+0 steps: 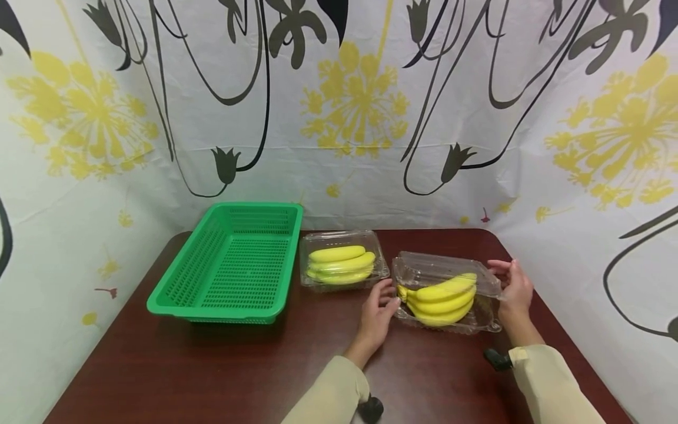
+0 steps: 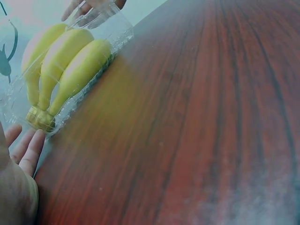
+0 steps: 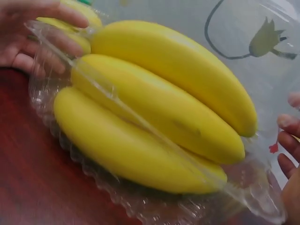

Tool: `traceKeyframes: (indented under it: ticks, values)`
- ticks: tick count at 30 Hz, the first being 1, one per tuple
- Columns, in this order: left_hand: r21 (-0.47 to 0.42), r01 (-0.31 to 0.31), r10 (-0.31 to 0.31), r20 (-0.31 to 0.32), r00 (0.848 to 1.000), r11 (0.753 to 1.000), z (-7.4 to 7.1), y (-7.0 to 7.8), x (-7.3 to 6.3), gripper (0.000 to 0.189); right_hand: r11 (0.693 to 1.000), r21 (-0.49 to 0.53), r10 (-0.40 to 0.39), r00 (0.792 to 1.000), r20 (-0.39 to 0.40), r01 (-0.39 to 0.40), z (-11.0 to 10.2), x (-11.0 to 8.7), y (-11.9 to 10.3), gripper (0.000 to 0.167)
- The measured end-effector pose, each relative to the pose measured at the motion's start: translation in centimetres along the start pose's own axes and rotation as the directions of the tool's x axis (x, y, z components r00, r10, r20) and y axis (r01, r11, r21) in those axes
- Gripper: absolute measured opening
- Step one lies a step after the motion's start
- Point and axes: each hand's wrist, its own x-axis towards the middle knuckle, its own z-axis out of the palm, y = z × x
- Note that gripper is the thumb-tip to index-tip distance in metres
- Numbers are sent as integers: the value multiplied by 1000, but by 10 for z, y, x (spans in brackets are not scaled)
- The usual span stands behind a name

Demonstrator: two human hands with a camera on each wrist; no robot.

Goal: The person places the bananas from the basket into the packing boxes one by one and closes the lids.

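A bunch of yellow bananas (image 1: 442, 303) lies inside a clear plastic clamshell box (image 1: 484, 315) at the right of the table. My left hand (image 1: 377, 318) is at the box's left end, its fingertips right at the wall near the banana stem. In the left wrist view its fingers (image 2: 32, 152) are extended beside the stem end. At the opposite end is my right hand (image 1: 514, 291), fingers spread loosely along the side. The right wrist view has the bananas (image 3: 154, 103) up close, with a plastic rim crossing diagonally in front of them.
Left of this box stands a second clear box (image 1: 312, 281) with bananas (image 1: 341, 265) in it. A green slotted basket (image 1: 225, 312) sits on the left of the dark red wooden table (image 1: 212, 371). A patterned cloth (image 1: 344, 188) hangs behind the table.
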Motion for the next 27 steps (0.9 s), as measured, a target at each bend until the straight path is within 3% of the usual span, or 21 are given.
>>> traceKeyframes:
  ticks: [4, 9, 16, 19, 27]
  values:
    - [7, -34, 34, -9, 999, 999, -2, 0, 1, 38, 990, -141, -1, 993, 121, 18, -11, -4, -1, 48]
    - [7, -55, 55, -5, 998, 998, -4, 2, 0, 37, 948, -303, -17, 966, 258, 97, -25, -13, -2, 40]
    - [3, -49, 49, 4, 999, 999, -8, 32, -7, 38, 880, -453, -24, 966, 256, 142, -35, -35, -3, 34]
    - [-8, -61, 61, -4, 998, 998, -9, 38, -8, 36, 860, -476, -57, 963, 265, 182, -36, -41, -2, 34]
    - [-70, -67, 65, -34, 997, 995, -8, 35, -8, 26, 868, -471, -46, 971, 237, 156, -34, -49, -2, 34]
